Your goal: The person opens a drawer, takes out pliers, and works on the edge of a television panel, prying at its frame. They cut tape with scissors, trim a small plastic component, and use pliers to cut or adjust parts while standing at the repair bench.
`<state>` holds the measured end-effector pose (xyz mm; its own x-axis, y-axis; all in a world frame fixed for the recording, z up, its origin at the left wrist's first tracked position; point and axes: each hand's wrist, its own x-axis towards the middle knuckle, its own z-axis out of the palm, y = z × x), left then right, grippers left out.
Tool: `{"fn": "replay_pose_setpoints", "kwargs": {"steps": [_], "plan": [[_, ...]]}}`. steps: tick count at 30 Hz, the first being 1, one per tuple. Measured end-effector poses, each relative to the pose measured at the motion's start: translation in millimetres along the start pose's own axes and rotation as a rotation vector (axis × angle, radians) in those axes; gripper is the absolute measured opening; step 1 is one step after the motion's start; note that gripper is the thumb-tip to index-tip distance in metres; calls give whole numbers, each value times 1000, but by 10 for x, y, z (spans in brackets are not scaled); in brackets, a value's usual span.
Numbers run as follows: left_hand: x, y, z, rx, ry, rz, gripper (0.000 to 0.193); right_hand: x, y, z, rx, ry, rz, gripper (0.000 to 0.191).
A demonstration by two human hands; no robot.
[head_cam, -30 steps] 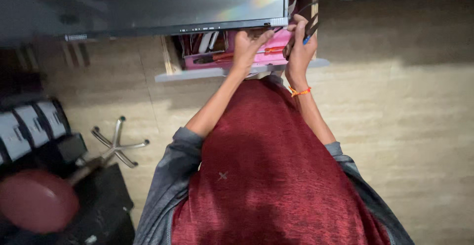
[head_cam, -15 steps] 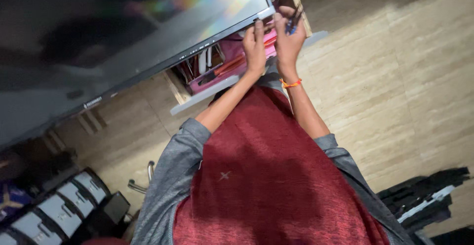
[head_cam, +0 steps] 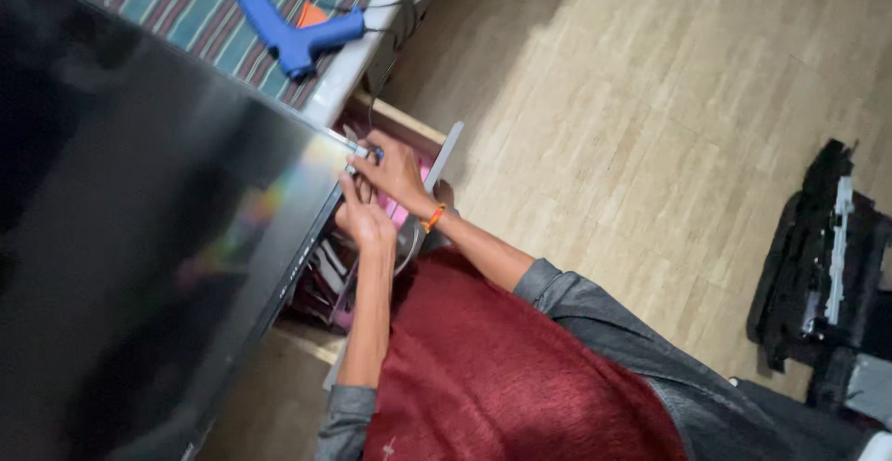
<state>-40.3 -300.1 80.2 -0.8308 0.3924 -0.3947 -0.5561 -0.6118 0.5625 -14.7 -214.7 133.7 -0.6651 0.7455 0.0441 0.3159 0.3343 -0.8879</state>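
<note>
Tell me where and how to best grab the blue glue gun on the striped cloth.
Grip the blue glue gun by its handle, the thick part angling toward the table's near edge. Come from above: it lies flat on the striped cloth, and its cord trails off to the right.

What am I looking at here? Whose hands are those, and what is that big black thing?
The picture comes from a camera worn on a person's head, looking down at their own arms. The big black thing is a flat screen lying on a table. Both hands meet at its corner: the right hand pinches a small tool with a blue tip, and the left hand rests just below at the screen's edge. What the left hand grips is hard to see. On the striped cloth lies a blue glue gun. Black parts lie on the floor.
</note>
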Motion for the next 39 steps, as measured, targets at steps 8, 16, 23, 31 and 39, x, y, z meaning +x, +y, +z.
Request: {"fn": "replay_pose_setpoints", "kwargs": {"steps": [8,16,23,31,39], "plan": [[192,-117,-239,-17,37,-29,52,15,-7,10,14,23,-46,33],[176,-141,-287,-40,77,-9,48,-14,-80,-24,0,28,-127,30],[131,-89,-387,10,77,18,45,-35,111,9,151,-42,-112,22],[44,-34,-325,58,71,71,43,-379,804,-726,866,289,346,25],[-153,-227,-480,315,-114,-108,33,-1066,1487,-3814,624,1333,-704,44]]}}
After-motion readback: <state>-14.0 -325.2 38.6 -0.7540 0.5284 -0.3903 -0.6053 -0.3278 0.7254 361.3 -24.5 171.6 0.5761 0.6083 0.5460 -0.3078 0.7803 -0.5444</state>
